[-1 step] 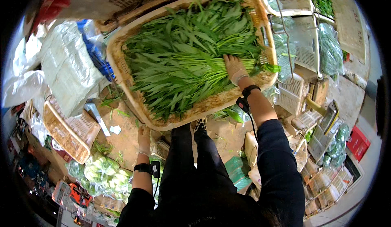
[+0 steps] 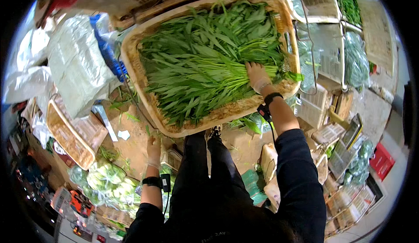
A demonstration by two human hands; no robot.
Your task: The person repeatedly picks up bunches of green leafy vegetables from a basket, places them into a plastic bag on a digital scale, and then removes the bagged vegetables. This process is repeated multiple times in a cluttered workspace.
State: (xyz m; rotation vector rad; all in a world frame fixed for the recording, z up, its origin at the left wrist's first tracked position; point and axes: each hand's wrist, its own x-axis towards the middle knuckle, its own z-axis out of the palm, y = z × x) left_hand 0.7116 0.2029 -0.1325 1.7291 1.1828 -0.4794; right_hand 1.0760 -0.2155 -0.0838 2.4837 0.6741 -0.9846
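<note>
A worn, off-white plastic crate (image 2: 173,131), stained brown, is heaped with water spinach (image 2: 192,79), long narrow leaves on pale green stems. My right hand (image 2: 258,77), in a thin pale glove, is closed over a bunch of stems near the crate's right side; the undersides of its fingers are hidden. The bunch's leaves fan out to the left. My left hand (image 2: 153,149), also gloved, hangs low just outside the crate's near left corner. Its fingers are foreshortened and blurred, so their pose is unclear. Bent wire handles (image 2: 312,55) flank the crate.
Left of the crate lie large plastic sacks (image 2: 76,64) and a tilted plastic basket (image 2: 70,134). Bagged pale vegetables (image 2: 111,184) sit near my left forearm. Stacked white crates (image 2: 327,53) with bagged greens (image 2: 355,59) stand at right. Stray leaves litter the brown floor (image 2: 131,147).
The crate sits slightly further right and higher in the picture as the whole view shifts a little. My right hand stays on the stems; my left hand still hangs low.
</note>
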